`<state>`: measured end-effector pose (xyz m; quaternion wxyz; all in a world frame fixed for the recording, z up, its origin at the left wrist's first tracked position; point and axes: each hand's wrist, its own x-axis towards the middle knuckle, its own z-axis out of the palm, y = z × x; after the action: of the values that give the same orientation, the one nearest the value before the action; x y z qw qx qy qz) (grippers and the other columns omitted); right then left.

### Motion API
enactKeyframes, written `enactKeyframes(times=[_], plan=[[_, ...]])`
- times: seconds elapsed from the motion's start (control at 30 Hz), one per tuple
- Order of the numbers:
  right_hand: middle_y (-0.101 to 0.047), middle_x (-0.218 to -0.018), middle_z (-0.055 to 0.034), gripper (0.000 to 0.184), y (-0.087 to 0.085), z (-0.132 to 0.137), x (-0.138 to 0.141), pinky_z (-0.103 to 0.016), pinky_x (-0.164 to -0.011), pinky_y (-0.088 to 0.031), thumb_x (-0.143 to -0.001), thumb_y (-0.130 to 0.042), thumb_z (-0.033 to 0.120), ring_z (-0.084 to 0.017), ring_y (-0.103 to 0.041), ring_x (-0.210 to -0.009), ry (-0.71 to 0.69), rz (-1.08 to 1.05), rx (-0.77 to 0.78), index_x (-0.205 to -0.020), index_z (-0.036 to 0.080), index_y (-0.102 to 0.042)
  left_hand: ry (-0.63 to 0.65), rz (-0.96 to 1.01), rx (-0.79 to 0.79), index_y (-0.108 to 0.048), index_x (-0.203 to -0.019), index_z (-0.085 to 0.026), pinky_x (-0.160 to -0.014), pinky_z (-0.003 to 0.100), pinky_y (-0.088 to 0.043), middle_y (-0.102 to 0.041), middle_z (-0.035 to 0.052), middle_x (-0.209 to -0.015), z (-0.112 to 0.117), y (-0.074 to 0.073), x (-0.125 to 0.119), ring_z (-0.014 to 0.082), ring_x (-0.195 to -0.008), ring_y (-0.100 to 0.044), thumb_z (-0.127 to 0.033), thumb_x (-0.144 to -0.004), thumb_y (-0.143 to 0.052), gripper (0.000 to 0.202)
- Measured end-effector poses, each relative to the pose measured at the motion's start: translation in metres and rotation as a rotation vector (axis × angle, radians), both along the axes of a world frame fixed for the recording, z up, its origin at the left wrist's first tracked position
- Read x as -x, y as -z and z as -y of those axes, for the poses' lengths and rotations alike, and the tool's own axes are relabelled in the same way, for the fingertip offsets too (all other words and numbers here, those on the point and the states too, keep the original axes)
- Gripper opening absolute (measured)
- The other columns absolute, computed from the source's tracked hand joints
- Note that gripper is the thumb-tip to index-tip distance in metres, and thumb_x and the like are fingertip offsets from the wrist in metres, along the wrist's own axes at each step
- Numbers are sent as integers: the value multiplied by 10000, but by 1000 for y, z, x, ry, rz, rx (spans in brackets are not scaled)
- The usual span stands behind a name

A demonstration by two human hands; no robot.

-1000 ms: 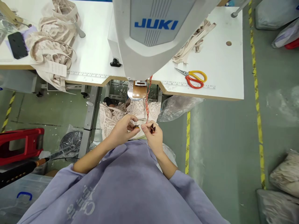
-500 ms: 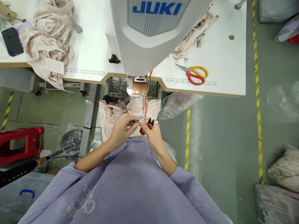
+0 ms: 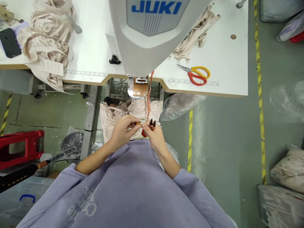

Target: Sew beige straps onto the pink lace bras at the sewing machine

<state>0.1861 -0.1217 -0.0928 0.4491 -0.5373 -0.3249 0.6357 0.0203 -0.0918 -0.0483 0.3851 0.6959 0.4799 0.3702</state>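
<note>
Green factory floor, white sewing table [image 3: 220, 53] ahead. Your left hand [image 3: 123, 131] pinches a small orange piece [image 3: 138, 124] against lace fabric [image 3: 111, 118] in your lap. Right hand [image 3: 153, 136] closed on thread snips [image 3: 152, 123], blades parted. Lace looks light, limp, snag-prone; hold near the edge.

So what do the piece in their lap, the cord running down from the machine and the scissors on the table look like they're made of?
The lap piece looks like pale pink lace: openwork floral pattern, matte and soft. The cord seems a red-orange braided or twisted textile, with a dull, textured surface. The scissors have shiny grey blades, probably steel, and glossy red and yellow handles, likely plastic.
</note>
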Motion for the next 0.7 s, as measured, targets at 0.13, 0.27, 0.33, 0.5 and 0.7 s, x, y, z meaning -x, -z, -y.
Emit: enactKeyframes(times=[0.13, 0.27, 0.33, 0.5, 0.7], plan=[[-406, -583, 63, 370, 0, 0, 0, -255, -525, -264, -806, -752, 546, -92, -311, -536, 1, -2, -7, -787, 192, -647, -4, -5, 4, -701, -1022, -183, -651, 202, -528, -702, 56, -955, 0, 2, 1, 135, -864, -655, -252, -924, -675, 122], [-415, -568, 64, 367, 1, 0, 1, -254, -523, -268, -802, -755, 542, -91, -332, -526, -1, -1, 2, -778, 191, -652, 12, 4, -18, -700, -1016, -179, -640, 190, -534, -703, 54, -947, 0, 1, 1, 129, -863, -656, -222, -918, -681, 109], [-432, -567, 59, 364, 2, 1, 1, -255, -528, -283, -800, -755, 541, -95, -357, -528, 5, 5, 10, -768, 193, -652, 28, 19, -29, -698, -1016, -178, -642, 188, -541, -701, 53, -943, 0, 0, 1, 129, -870, -656, -210, -919, -677, 104], [-460, -580, 51, 357, 3, -3, 2, -257, -524, -299, -755, -788, 522, -91, -372, -529, 59, -31, 17, -737, 189, -663, 82, 43, -44, -696, -1017, -183, -697, 208, -560, -701, 51, -951, 1, 1, 2, 129, -881, -657, -196, -921, -675, 99], [-416, -559, 76, 319, -7, -10, 3, -247, -494, -259, -715, -814, 443, -73, -309, -499, 75, -152, 79, -859, 180, -705, 65, 168, 214, -689, -1012, -177, -736, 232, -569, -690, 65, -993, 2, 5, 2, 138, -881, -664, -258, -894, -705, 145]])
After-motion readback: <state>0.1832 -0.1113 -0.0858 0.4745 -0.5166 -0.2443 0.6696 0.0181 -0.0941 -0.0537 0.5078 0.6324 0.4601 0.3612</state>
